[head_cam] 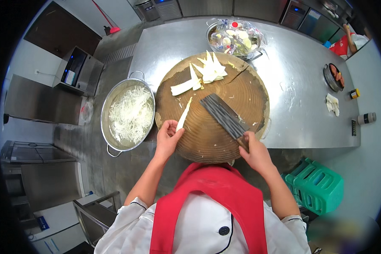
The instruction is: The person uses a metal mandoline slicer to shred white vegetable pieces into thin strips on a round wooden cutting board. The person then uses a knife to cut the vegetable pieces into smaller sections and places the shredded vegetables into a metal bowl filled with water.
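My left hand (pixel 169 138) holds the wide end of a pale, pointed vegetable piece (pixel 184 115), which looks like bamboo shoot, above the left part of a round wooden chopping block (pixel 203 136). In my right hand (pixel 255 150) is the wooden handle of a cleaver (pixel 223 116); its broad blade slants up and left over the block. More cut vegetable pieces (pixel 211 70) lie at the block's far side, some fanned together. Left of the block, a two-handled metal basin (pixel 106 130) contains thin white shreds (pixel 131 114) in what looks like water.
Behind the block, a metal pot (pixel 211 30) holds a clear plastic bag (pixel 238 36) of pale vegetables. A steel table (pixel 298 104) carries a pan (pixel 328 77), a white cloth (pixel 332 104) and a yellow-labelled jar (pixel 354 93). Green crates (pixel 317 187) stand at right; another person (pixel 349 43) is far right.
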### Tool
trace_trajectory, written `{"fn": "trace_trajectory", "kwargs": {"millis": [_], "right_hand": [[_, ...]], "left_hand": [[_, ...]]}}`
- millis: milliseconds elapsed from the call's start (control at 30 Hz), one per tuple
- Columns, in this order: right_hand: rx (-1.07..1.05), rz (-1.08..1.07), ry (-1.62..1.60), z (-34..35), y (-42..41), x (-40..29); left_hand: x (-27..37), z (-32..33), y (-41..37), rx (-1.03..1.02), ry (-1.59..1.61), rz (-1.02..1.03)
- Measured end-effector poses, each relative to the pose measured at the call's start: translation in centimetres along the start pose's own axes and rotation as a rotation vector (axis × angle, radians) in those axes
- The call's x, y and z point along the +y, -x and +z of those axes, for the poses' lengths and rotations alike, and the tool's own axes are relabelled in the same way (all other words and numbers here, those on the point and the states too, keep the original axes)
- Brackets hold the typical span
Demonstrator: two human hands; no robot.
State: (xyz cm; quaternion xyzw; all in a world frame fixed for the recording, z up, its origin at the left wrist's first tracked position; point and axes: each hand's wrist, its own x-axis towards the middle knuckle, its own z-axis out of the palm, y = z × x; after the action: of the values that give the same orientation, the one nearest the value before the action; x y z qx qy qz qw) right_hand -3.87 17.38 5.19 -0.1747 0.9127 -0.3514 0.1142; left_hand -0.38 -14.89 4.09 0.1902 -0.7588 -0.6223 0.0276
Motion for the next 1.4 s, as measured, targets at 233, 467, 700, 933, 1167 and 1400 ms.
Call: {"fn": "trace_trajectory", "kwargs": {"millis": [233, 467, 700, 933, 1167, 1400], "right_hand": [[0.201, 0.034, -0.768, -4.0, 2.1, -0.1], [0.244, 0.213, -1.033, -6.7, 4.6, -2.5], [0.302, 0.389, -1.078, -2.3, 9.8, -2.8], [0.053, 0.492, -0.966, 1.7, 10.5, -1.0], [-0.037, 0.489, -0.954, 1.9, 9.6, 0.6], [-0.070, 0.484, -0.999, 2.3, 9.0, 1.4]], "left_hand": [[-0.2, 4.3, 5.3, 0.020, -0.471, 0.359], [0.5, 11.2, 4.9, -0.189, -0.583, 0.664], [-1.6, 9.3, 5.1, -0.245, -0.456, 0.688], [-2.4, 10.5, 4.7, -0.305, -0.387, 0.788], [-2.7, 12.0, 4.8, -0.273, -0.417, 0.815], [-2.8, 12.0, 4.8, -0.279, -0.383, 0.859]]}}
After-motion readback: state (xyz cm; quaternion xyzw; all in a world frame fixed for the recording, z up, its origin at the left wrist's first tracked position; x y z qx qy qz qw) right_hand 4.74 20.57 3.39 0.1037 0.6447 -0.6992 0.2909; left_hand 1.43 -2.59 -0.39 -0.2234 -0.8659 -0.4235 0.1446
